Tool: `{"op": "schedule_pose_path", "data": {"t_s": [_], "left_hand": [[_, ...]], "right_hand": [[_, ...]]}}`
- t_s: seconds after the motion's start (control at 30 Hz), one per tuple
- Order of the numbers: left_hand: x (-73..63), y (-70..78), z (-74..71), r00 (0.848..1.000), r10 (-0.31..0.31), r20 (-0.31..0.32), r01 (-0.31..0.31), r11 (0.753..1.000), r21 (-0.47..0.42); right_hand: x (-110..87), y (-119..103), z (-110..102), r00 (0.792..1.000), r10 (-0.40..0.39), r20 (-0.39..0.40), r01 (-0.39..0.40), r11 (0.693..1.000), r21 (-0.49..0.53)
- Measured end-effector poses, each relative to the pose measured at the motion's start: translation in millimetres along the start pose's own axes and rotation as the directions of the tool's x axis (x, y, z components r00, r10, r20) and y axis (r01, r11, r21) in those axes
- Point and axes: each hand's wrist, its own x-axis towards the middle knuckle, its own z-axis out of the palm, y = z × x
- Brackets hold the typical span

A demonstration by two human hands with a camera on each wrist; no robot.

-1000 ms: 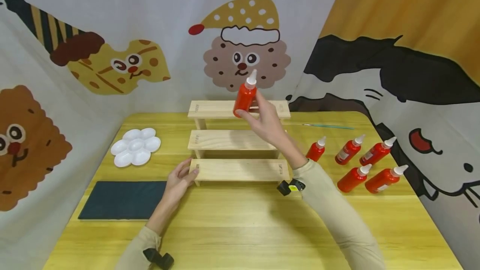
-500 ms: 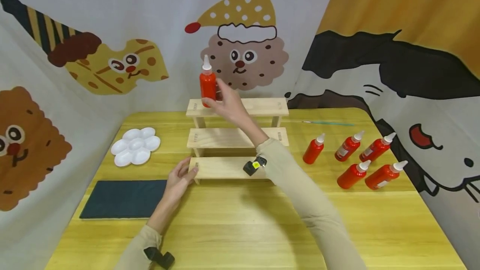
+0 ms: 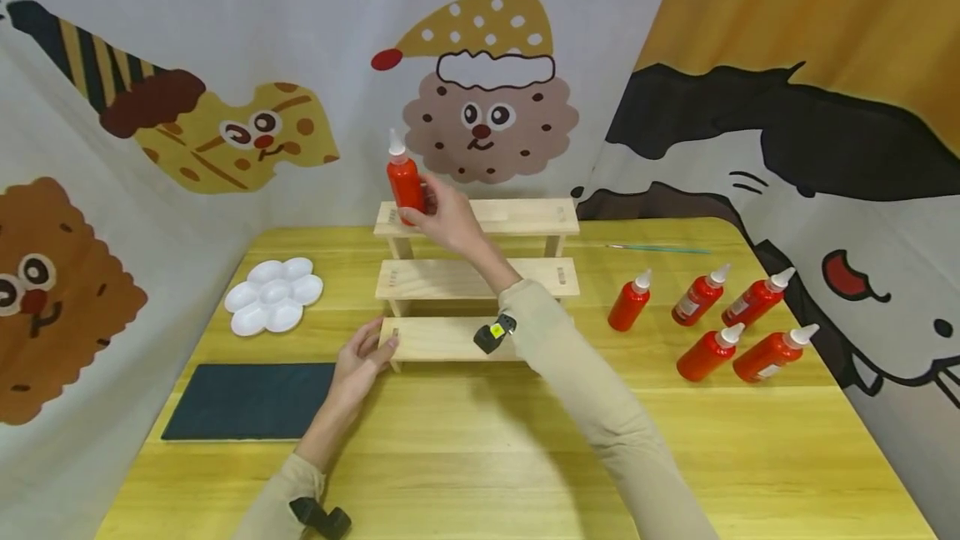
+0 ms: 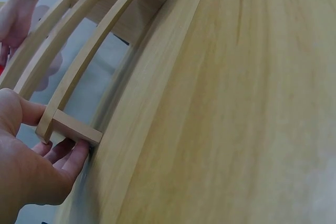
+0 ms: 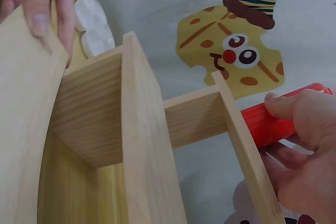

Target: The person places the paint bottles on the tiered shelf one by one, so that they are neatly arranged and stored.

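A three-step wooden stand (image 3: 480, 340) sits at the middle of the table. My right hand (image 3: 450, 219) grips a red squeeze bottle (image 3: 406, 183) with a white pointed cap, at the left end of the top step. In the right wrist view the bottle (image 5: 268, 121) is by the top board, its base hidden behind that board's edge. With thumb above and fingers below, my left hand (image 3: 356, 369) holds the left end of the lowest step; the left wrist view shows those fingers (image 4: 76, 158) at the end support.
Several more red bottles (image 3: 628, 302) stand on the table to the right of the stand. A thin teal paintbrush (image 3: 660, 249) lies behind them. On the left are a white flower-shaped palette (image 3: 273, 296) and a dark rectangular board (image 3: 247, 401). A printed cloth (image 3: 300, 23) hangs behind the table.
My right hand has carried the red bottle leftward across the top step, then lowered it slightly at the left end. The left hand has kept its hold on the lowest step.
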Motion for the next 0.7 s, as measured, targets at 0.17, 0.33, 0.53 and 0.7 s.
{"op": "schedule_pose_path", "data": {"t_s": [0.17, 0.33, 0.53, 0.7], "left_hand": [[1.1, -0.4, 0.7, 1.0, 0.001, -0.007, -0.001, 1.0, -0.002], [1.9, -0.1, 2.1, 1.0, 0.002, -0.008, -0.002, 1.0, 0.001], [2.1, -1.6, 1.5, 1.0, -0.01, -0.001, 0.01, 1.0, -0.001], [1.9, -2.1, 0.4, 1.0, -0.021, 0.001, 0.021, 1.0, 0.005]], "right_hand": [[-1.2, 0, 1, 1.0, 0.013, 0.009, -0.013, 1.0, -0.003], [-4.0, 1, 0, 1.0, 0.009, -0.002, -0.009, 1.0, -0.001], [-22.9, -1, -12, 0.999, 0.029, -0.041, -0.029, 1.0, 0.003], [-44.4, -3, -31, 0.997, 0.022, -0.077, -0.019, 0.999, 0.033]]}}
